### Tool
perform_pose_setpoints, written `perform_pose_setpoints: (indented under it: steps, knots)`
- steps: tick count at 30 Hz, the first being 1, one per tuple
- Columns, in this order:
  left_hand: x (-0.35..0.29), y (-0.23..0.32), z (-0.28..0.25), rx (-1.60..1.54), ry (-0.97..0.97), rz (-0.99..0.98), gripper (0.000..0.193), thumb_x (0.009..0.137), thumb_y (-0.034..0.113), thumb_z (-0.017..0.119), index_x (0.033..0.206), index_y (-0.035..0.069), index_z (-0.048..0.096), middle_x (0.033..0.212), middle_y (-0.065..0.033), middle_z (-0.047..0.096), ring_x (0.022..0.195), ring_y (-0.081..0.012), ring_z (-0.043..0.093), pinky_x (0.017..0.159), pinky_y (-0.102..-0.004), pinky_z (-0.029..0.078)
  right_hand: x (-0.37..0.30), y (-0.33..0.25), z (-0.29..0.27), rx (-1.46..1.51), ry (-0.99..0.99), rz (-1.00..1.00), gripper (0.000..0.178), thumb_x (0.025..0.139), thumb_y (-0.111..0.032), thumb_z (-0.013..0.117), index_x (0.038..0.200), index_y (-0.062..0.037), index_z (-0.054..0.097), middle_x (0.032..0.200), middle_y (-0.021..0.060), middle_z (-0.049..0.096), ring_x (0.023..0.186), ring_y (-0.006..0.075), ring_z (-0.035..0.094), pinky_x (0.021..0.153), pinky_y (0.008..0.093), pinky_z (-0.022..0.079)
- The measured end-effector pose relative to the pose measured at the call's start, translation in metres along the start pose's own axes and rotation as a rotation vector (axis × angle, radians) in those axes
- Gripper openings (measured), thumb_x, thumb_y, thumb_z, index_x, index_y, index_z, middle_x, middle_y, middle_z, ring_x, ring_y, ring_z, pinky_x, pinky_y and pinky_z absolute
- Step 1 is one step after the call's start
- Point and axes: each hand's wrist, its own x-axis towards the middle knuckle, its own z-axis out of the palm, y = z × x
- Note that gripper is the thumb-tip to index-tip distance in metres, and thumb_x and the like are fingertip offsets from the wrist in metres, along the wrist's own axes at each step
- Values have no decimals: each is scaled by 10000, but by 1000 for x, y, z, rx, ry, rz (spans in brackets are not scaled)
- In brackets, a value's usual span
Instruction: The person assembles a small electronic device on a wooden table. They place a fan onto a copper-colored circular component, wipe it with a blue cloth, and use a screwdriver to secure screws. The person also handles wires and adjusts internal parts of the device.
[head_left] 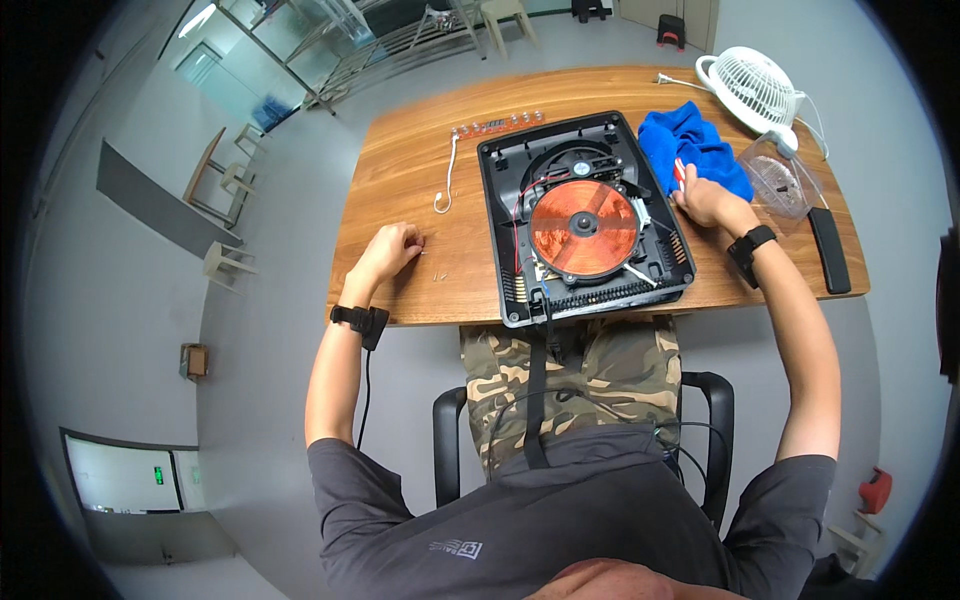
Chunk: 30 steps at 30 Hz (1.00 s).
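Note:
An opened black induction cooker [655, 235] lies on the table in front of me, its round copper coil [560, 228] and wiring exposed. To its left, my left hand [388, 252] rests on the wood with fingers pinched together. A tiny light piece shows at those fingertips, too small to name. Several small pieces like screws [440, 277] lie just beside them. Right of the cooker, my right hand [708, 203] is closed round a red-and-white tool [680, 172], mostly hidden by the fingers. It touches or nearly touches a crumpled blue cloth [705, 140].
Behind the cooker's left corner sits a narrow button circuit board [497, 125] with a white cable [450, 175]. On the right are a white fan [755, 85], a clear plastic container [777, 185] and a black bar-shaped object [829, 250] near the table [560, 90] edge.

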Motion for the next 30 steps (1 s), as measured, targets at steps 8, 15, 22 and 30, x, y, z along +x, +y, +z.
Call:
perform_pose_setpoints:
  steps: [8, 15, 22, 30]
  knots:
    - [52, -2, -45, 6, 128, 10, 211, 858, 116, 735, 1015, -23, 709, 965, -161, 681, 839, -294, 693, 793, -393, 554, -7, -8, -5, 44, 36, -9, 569, 1029, -392, 493, 1312, 81, 351, 1040, 332, 687, 960, 482, 681, 831, 532, 542]
    - [200, 18, -42, 90, 73, 225, 428, 845, 127, 744, 1245, 6, 653, 1194, -181, 661, 1150, -348, 631, 990, -419, 513, -15, 0, -3, 150, 47, 22, 561, 1018, -392, 497, 1309, 63, 346, 1051, 361, 657, 934, 503, 671, 823, 561, 537]
    - [271, 34, -11, 126, -31, 264, 505, 840, 163, 744, 1308, 17, 622, 1187, -194, 640, 1132, -391, 612, 976, -437, 505, -22, -12, -16, 188, -24, 63, 511, 1022, -369, 518, 1293, 37, 370, 1151, 353, 632, 1009, 490, 667, 893, 539, 538]
    - [288, 29, 0, 68, 12, 222, 341, 857, 152, 744, 1162, 1, 715, 1097, -203, 664, 1056, -376, 649, 930, -420, 521, -23, -8, -16, 191, 6, 25, 484, 1015, -373, 526, 1252, 25, 386, 1102, 329, 642, 971, 485, 674, 861, 547, 547]
